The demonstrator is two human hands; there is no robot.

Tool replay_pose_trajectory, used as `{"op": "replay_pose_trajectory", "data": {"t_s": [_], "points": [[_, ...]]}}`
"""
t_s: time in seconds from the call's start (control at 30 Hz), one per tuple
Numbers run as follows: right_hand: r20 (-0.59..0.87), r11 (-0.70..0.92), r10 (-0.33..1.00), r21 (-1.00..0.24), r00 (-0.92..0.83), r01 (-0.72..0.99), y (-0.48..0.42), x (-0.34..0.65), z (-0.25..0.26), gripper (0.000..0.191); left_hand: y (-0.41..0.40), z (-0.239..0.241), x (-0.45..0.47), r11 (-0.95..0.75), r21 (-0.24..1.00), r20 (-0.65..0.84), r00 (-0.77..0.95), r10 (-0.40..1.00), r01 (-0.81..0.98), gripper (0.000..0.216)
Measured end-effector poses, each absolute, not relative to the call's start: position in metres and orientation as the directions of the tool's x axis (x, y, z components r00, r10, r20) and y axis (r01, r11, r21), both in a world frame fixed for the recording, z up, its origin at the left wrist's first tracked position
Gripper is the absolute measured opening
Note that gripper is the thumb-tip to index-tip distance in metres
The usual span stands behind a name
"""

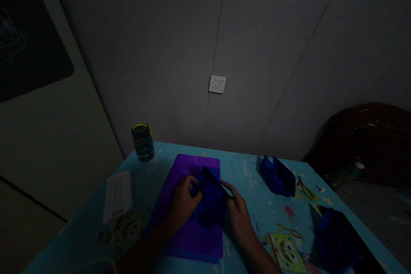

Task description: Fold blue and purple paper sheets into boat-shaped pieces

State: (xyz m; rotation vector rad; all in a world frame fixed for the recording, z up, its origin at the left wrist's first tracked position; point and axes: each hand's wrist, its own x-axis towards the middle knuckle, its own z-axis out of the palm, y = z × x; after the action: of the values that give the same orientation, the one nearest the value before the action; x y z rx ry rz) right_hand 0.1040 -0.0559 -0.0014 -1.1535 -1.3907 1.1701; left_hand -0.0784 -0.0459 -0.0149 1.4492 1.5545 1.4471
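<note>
A dark blue folded piece [213,197], stiff like card or plastic sheet, is held between my two hands above the purple sheets [205,239]. My left hand [186,199] pinches its left side, thumb and fingers closed. On the opposite side, my right hand [237,209] grips the edge with the thumb in front and fingers behind. Dim light hides the folds and the exact shape. Beneath the piece lies the purple stack, with a blue edge showing at its front.
Two more blue folded pieces stand on the right: one at the back [278,175], another near the front [337,239]. Yellow-green-handled pliers [306,190] lie beside the back one. At left are a white power bank [118,197] with a cable and a water bottle [143,142]. A patterned blue cloth [237,165] covers the table.
</note>
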Motion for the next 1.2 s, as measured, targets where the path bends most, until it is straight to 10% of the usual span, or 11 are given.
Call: {"op": "replay_pose_trajectory", "data": {"t_s": [0.7,1.2], "points": [[-0.17,-0.218,0.973,-0.9,-0.157,-0.377,-0.036,0.148,0.026,0.035,-0.049,0.007,-0.099,-0.016,0.832,-0.074,-0.139,0.987,-0.554,0.051],[-0.045,-0.047,0.998,-0.997,-0.032,-0.055,-0.026,0.191,0.032,0.045,-0.032,-0.005,-0.121,-0.08,0.985,-0.006,-0.501,0.866,-0.15,0.03]]}}
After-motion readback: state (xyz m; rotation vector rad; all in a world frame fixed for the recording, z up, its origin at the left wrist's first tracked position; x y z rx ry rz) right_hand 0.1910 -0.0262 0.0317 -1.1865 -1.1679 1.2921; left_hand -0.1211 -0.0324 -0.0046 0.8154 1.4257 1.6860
